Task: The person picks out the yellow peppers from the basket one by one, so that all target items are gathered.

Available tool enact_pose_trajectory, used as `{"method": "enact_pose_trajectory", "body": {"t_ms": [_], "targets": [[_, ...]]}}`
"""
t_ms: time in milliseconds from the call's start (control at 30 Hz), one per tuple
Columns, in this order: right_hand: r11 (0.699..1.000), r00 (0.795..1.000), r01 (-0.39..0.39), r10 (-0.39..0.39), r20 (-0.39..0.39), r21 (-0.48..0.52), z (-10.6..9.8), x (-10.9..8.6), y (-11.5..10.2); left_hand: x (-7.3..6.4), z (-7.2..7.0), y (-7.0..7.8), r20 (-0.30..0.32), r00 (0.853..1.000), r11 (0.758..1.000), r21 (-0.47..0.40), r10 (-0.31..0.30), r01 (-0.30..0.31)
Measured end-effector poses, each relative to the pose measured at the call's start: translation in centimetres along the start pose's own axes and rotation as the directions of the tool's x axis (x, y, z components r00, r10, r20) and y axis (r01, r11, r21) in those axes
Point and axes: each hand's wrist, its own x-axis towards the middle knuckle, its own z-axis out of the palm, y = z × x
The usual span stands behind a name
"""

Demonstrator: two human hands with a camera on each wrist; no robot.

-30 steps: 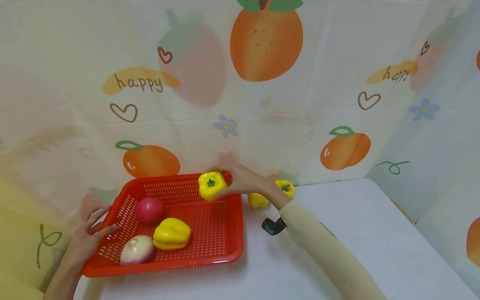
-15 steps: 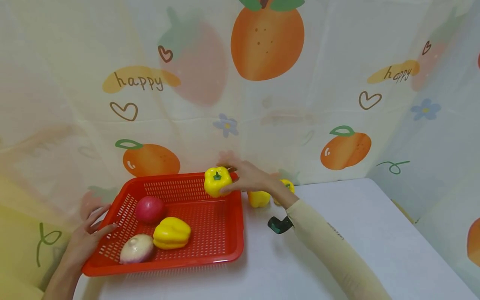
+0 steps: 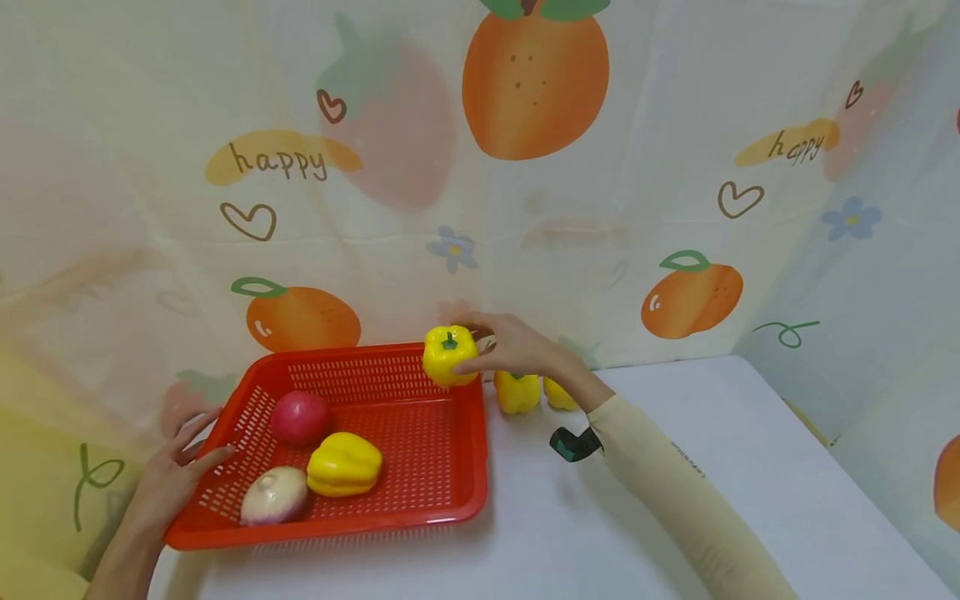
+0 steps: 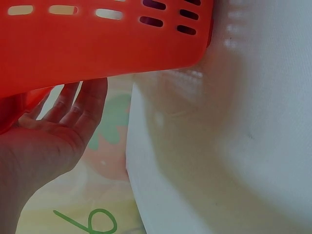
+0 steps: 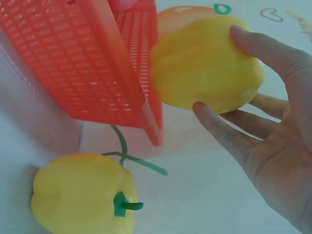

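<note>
My right hand (image 3: 517, 344) holds a yellow bell pepper (image 3: 444, 367) over the back right corner of a red plastic basket (image 3: 420, 523). In the right wrist view, the thumb and fingers are around this held pepper (image 5: 204, 66). At the basket's left side, my left hand (image 3: 168, 482) grips the rim, thumb over the edge. The left wrist view has the hand (image 4: 53, 131) partly hidden by the basket wall (image 4: 107, 48). Inside the basket lie another yellow bell pepper (image 3: 344, 465), a reddish-pink round vegetable (image 3: 300, 418) and a pale onion-like vegetable with purple tinges (image 3: 273, 496).
Two more yellow bell peppers, one nearer (image 3: 517, 393) and one partly behind my forearm (image 3: 558, 395), stand right of the basket on the white table (image 3: 720, 450). A fruit-printed curtain (image 3: 570, 275) hangs behind. A black device (image 3: 574, 445) sits at my right wrist.
My right hand has moved right and slightly up with the bell pepper, toward the basket's right edge. My left hand and the basket have stayed in place.
</note>
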Motion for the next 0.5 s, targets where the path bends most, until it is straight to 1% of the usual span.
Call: {"method": "enact_pose_trajectory", "body": {"t_ms": [133, 233, 400, 500], "targets": [[1.0, 1.0, 0.014, -0.014, -0.001, -0.023, -0.4, -0.3, 0.2, 0.0, 0.0, -0.1, 0.019, 1.0, 0.999, -0.053, 0.003, -0.002], [1.0, 1.0, 0.011, -0.011, -0.011, -0.017, -1.0, -0.6, 0.4, 0.0, 0.0, -0.2, 0.022, 1.0, 0.999, -0.052, 0.011, -0.009], [1.0, 1.0, 0.014, -0.015, -0.027, -0.011, -2.3, -1.2, 0.8, 0.0, -0.1, -0.2, 0.014, 1.0, 1.0, -0.018, 0.014, -0.013], [1.0, 0.999, 0.003, -0.003, -0.036, -0.015, -2.9, -1.6, 1.2, 0.0, -0.1, -0.2, 0.018, 1.0, 0.999, -0.036, 0.018, -0.017]]}}
